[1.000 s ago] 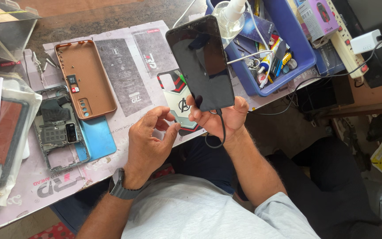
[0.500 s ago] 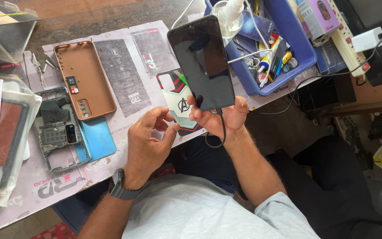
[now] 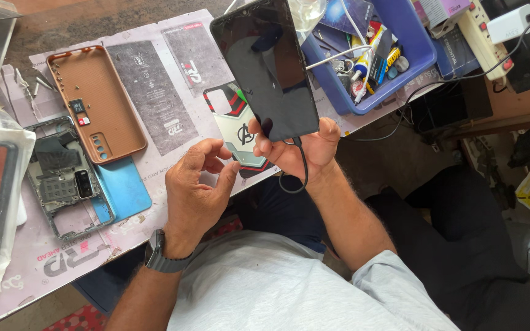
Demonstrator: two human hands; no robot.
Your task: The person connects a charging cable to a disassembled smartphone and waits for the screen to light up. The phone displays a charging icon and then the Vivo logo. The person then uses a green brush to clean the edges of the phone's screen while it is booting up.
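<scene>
Mat (image 3: 154,110) covers the bench, grey-pink, printed with phone outlines. Blue bin (image 3: 421,46) sits at the far right of it, full of tools, tubes and cables. White power strip (image 3: 483,30) lies just beyond the bin.

Phone (image 3: 271,67) is up off the bench, held above the mat's near edge, screen dark and facing the camera, roughly upright with a slight tilt. Black cable (image 3: 302,165) is plugged into its bottom end and loops down below the hand. Glass looks whole; no picture on it.

Right hand (image 3: 305,147) grips the phone by its lower end, thumb on the front, fingers wrapped behind. Left hand (image 3: 197,178) holds nothing: fingers curled and half open, just beside the phone's bottom corner, not touching it as far as I can tell. Watch (image 3: 161,254) on that wrist.

Left of the hands, on the mat: brown case (image 3: 96,101) lying inside-up with small parts in it; stripped frame (image 3: 62,178) with its board exposed, overlapping a blue back cover (image 3: 124,187). Printed case (image 3: 240,132) lies under the hands, partly hidden.

Progress, my read: the held phone looks assembled and cabled, so it's at the check stage, screen not lit. The second phone is still in pieces on the mat; frame and back cover are apart, nothing refitted.
</scene>
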